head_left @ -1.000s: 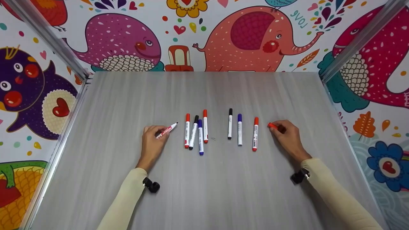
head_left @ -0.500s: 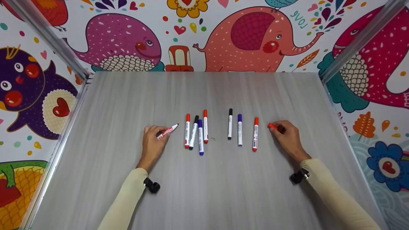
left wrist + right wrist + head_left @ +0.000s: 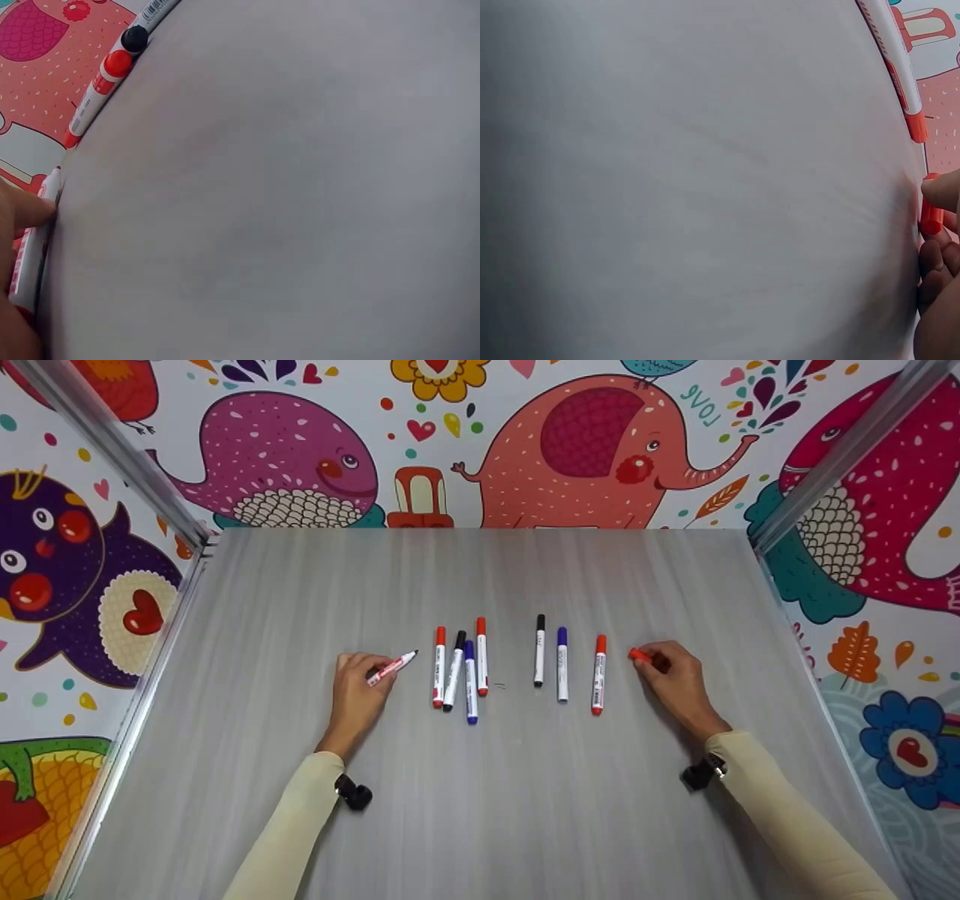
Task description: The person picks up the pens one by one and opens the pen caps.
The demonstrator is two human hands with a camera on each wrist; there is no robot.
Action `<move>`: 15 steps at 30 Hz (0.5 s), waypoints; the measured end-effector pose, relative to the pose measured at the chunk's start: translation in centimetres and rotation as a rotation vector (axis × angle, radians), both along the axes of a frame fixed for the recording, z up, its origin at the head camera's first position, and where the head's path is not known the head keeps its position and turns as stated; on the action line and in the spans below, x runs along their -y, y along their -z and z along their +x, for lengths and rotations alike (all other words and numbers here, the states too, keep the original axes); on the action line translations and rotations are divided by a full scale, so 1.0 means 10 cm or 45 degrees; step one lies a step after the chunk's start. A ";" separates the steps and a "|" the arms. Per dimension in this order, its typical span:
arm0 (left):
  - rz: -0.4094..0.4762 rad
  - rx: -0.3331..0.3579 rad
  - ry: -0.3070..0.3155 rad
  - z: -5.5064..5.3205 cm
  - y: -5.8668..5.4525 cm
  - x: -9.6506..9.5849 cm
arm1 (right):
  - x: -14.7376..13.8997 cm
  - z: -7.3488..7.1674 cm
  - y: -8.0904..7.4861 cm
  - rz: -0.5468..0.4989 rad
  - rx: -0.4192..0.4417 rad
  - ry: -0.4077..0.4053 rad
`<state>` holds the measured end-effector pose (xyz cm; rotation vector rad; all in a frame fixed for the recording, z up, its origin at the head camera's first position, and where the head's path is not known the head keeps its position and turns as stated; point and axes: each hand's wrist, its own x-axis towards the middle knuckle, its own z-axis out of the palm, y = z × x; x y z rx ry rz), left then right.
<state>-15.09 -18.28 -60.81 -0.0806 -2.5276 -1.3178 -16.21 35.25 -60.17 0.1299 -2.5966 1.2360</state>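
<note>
My left hand [image 3: 358, 690] pinches an uncapped white-and-red marker [image 3: 393, 667], its bare tip slanting up to the right. In the left wrist view, a finger lies on the barrel of this marker [image 3: 30, 251]. Over on the right, my right hand [image 3: 675, 679] pinches a red marker cap [image 3: 639, 655] between thumb and fingers, low over the table. The right wrist view has the same cap [image 3: 931, 206] at its right edge, partly covered by the thumb. The nearest capped marker to the right hand is a red marker [image 3: 598, 675], lying apart from it.
Between the hands lie several capped markers, among them a red marker [image 3: 439, 667], a black marker [image 3: 454, 671] and a blue marker [image 3: 471, 682]. Farther right are another black marker [image 3: 540, 651] and blue marker [image 3: 562, 665]. Small dark marks [image 3: 500, 686] show on the grey table [image 3: 480, 810].
</note>
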 end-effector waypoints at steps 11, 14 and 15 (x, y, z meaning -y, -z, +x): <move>-0.066 -0.049 0.080 -0.07 0.01 0.08 | -0.02 -0.02 -0.01 0.037 -0.017 -0.004; -0.082 -0.062 0.105 -0.08 0.00 0.10 | -0.03 -0.02 -0.01 0.045 -0.014 -0.005; -0.087 -0.064 0.113 -0.09 0.00 0.11 | -0.03 -0.02 -0.01 0.046 -0.011 -0.007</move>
